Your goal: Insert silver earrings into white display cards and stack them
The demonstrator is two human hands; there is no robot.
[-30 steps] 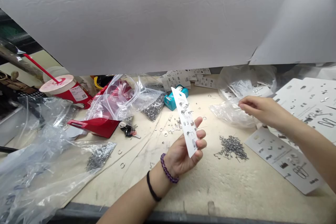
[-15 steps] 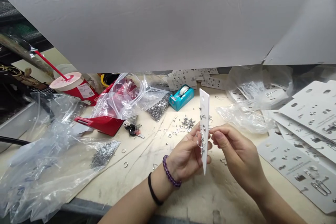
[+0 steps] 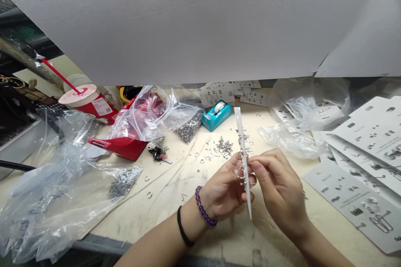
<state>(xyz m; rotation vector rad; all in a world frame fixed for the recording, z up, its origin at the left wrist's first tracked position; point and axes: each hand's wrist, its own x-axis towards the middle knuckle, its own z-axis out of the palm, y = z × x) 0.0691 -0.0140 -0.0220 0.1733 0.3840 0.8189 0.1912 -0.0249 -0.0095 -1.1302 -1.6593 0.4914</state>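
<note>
A white card [image 3: 240,142] with small metal jewellery pieces on it stands nearly edge-on to the camera. My left hand [image 3: 224,185], with a purple bead bracelet at the wrist, grips the card by its lower half. Close against the card's right side is my right hand [image 3: 278,183], its thumb and forefinger pinched together at the card; whatever lies between those fingertips is too small to make out. Behind the card, a pile of tiny metal pieces [image 3: 224,146] lies on the table [image 3: 169,217], with a few small rings scattered to its left.
Jewellery cards [image 3: 347,200] overlap on the right. A teal tape dispenser [image 3: 216,116] sits at the back. Clear bags [image 3: 72,200], a red scoop [image 3: 125,148] and a drink cup [image 3: 90,102] with a straw are on the left. A large white panel [image 3: 194,25] overhangs the back.
The card has turned more edge-on and its top has tilted left. My right hand has moved slightly left, closer to the card.
</note>
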